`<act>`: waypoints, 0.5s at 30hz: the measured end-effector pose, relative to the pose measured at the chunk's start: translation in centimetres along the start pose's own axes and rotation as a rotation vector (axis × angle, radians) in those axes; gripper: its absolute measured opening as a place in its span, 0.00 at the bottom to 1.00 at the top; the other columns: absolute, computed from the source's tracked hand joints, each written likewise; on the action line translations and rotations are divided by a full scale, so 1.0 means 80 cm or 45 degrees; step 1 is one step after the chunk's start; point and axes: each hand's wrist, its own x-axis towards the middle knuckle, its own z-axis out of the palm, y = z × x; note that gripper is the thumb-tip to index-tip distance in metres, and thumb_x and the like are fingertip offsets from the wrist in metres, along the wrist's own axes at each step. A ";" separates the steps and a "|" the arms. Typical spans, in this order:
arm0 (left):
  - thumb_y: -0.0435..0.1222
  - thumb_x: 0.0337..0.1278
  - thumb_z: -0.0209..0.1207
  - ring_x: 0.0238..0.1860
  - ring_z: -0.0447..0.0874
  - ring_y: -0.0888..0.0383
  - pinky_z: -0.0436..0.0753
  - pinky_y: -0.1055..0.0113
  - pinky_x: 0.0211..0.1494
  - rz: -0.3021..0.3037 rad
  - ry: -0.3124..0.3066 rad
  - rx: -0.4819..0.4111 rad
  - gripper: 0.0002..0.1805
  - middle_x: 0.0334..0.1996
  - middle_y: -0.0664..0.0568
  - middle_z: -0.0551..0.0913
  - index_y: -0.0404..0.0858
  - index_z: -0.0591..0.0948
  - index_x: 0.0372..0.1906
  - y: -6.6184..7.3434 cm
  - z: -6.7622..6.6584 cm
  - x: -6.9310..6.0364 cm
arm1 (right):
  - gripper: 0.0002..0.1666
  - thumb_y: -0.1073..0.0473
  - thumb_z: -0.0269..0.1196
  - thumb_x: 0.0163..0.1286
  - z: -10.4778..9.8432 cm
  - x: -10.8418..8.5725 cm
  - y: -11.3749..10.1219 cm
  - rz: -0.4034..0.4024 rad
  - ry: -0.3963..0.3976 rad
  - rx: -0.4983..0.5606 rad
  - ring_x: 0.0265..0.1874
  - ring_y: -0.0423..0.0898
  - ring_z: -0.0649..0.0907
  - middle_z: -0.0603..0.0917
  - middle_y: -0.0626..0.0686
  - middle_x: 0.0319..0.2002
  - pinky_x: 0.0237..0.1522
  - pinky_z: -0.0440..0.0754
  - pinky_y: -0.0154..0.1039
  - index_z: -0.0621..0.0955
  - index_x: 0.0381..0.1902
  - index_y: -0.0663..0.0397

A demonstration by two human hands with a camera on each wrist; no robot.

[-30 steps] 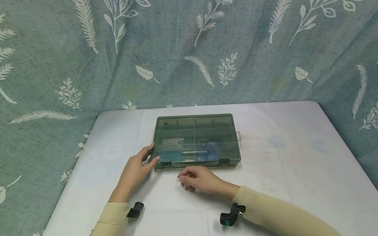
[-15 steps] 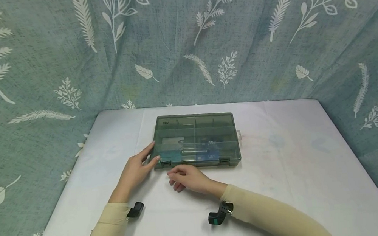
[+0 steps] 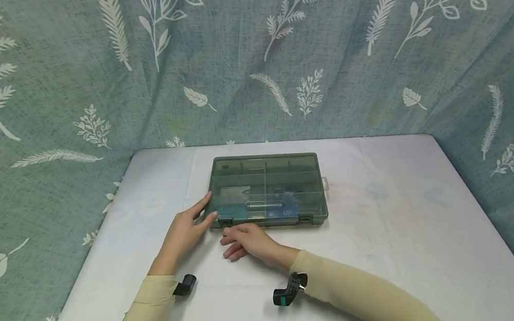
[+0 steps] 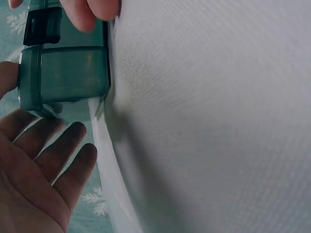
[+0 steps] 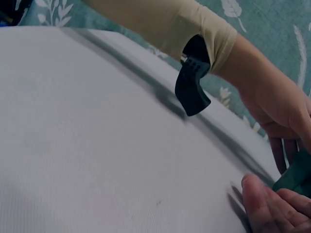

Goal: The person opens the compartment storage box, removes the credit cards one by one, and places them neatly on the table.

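Note:
A translucent dark green compartment box (image 3: 291, 165) lies flat on the white-covered table with its lid down. Through the lid show a pale card, teal and blue pieces, one marked VIP. My left hand (image 3: 184, 233) touches the box's left front corner, thumb on the lid and fingers nearly straight along the side; in the left wrist view some fingertips stand apart from it. My right hand (image 3: 253, 242) is at the front edge, loosely bent fingers beside the left front latch (image 3: 226, 222). Whether they touch the box I cannot tell. A second latch (image 3: 306, 219) sits further right.
The white table cover (image 3: 398, 229) spreads around the box on all sides. A patterned green curtain (image 3: 242, 100) hangs behind and beside the table. A clear tab (image 3: 325, 184) juts from the box's right side. Black wrist cameras (image 3: 185, 285) hang below both cuffs.
My right hand has slid left along the box's front edge to the left latch, its fingers loosening a little. The left hand and the box have stayed put.

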 end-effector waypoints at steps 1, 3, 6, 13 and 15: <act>0.60 0.70 0.57 0.64 0.76 0.34 0.76 0.35 0.65 -0.005 -0.001 -0.005 0.38 0.72 0.38 0.69 0.55 0.63 0.80 0.000 0.000 0.000 | 0.30 0.49 0.53 0.83 0.001 0.002 0.001 0.004 0.000 0.023 0.42 0.53 0.90 0.84 0.64 0.56 0.43 0.91 0.43 0.75 0.67 0.70; 0.60 0.69 0.57 0.64 0.76 0.34 0.76 0.35 0.65 -0.006 -0.003 -0.004 0.38 0.72 0.38 0.69 0.55 0.63 0.80 0.000 0.000 0.000 | 0.32 0.47 0.53 0.82 0.004 0.004 0.001 0.022 0.008 0.069 0.42 0.53 0.90 0.84 0.64 0.56 0.44 0.91 0.43 0.75 0.67 0.70; 0.61 0.69 0.57 0.63 0.77 0.34 0.77 0.35 0.64 -0.006 -0.003 -0.002 0.39 0.72 0.38 0.69 0.55 0.63 0.80 0.000 0.001 0.000 | 0.34 0.43 0.53 0.81 0.008 0.006 0.000 0.051 0.025 0.109 0.44 0.55 0.89 0.85 0.64 0.56 0.44 0.91 0.43 0.76 0.66 0.70; 0.61 0.69 0.56 0.62 0.78 0.34 0.78 0.36 0.64 0.013 0.012 -0.010 0.39 0.72 0.38 0.69 0.54 0.63 0.80 -0.003 0.001 0.000 | 0.41 0.35 0.49 0.80 0.014 0.008 -0.011 0.120 0.038 0.128 0.47 0.58 0.88 0.86 0.63 0.55 0.42 0.91 0.45 0.77 0.64 0.68; 0.60 0.70 0.56 0.62 0.78 0.34 0.78 0.36 0.64 0.021 0.018 -0.008 0.38 0.72 0.38 0.69 0.54 0.63 0.79 -0.003 0.001 0.001 | 0.42 0.33 0.47 0.80 0.015 0.009 -0.013 0.137 0.049 0.125 0.46 0.57 0.89 0.86 0.62 0.54 0.40 0.91 0.43 0.77 0.64 0.68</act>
